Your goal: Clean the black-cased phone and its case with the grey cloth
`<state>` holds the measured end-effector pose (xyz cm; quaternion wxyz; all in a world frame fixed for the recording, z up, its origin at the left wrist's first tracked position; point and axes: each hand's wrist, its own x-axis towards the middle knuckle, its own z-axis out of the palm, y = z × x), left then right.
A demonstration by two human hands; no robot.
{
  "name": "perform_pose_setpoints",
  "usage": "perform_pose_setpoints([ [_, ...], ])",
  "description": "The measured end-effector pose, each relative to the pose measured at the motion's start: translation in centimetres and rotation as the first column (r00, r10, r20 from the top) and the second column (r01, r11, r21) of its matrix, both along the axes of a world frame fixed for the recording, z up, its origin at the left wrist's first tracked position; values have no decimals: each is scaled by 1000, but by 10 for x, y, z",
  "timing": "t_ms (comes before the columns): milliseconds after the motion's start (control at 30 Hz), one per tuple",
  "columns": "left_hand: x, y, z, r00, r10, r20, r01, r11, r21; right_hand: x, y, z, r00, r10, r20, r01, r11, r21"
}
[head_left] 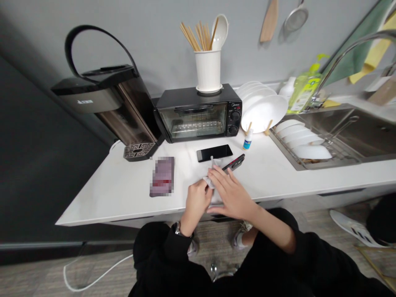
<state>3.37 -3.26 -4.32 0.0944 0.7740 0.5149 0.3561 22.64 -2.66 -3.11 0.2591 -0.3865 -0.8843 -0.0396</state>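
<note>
Pinching a pale wipe (209, 182) in the left grip (197, 197), with the right grip (231, 194) laid over it, fingers stretched out — cannot tell how firmly pressed. Just beyond the right fingertips, nearer that side: a dark phone (236, 162), long axis slanting away rightward; cannot tell whether held. Farther off, lying crosswise on the tabletop (123, 185), a flat phone (214, 153). Behind — sticks (203, 37) and a spoon (220, 33) in a white cup (208, 68), bowls (305, 140) at the sink (371, 134).

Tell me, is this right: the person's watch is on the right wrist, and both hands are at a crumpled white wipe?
No, the head view shows the watch on the left wrist; the left hand and right hand are indeed at the crumpled white wipe.
</note>
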Motion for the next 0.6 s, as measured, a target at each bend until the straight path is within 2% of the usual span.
perform_pose_setpoints([
  [100,0,0,0,1000,-7,8,7,1000,-23,1,-1,0,986,-156,-59,156,988,8],
  [133,1,0,1,1000,-12,8,12,1000,-27,1,-2,1,984,-167,-66,167,986,3],
  [233,1,0,2,1000,-15,-2,15,1000,-16,0,-5,2,1000,-15,6,15,1000,-5],
  [267,1,0,2,1000,-11,-5,11,1000,-17,0,-5,3,1000,-16,14,16,1000,3],
  [367,1,-1,2,1000,-1,-8,1,1000,-31,2,-7,5,985,-170,-36,171,985,25],
  [400,1,-1,2,1000,-7,-9,6,1000,-27,3,-8,5,987,-157,-30,158,987,22],
  [500,0,0,1,1000,-22,-12,22,1000,6,3,-10,3,997,49,57,-49,999,0],
  [533,0,0,1,1000,-18,-10,18,1000,5,3,-9,2,997,52,58,-52,999,4],
  [600,0,0,1,1000,-4,-1,4,1000,-13,4,-7,1,997,-77,1,77,997,27],
])
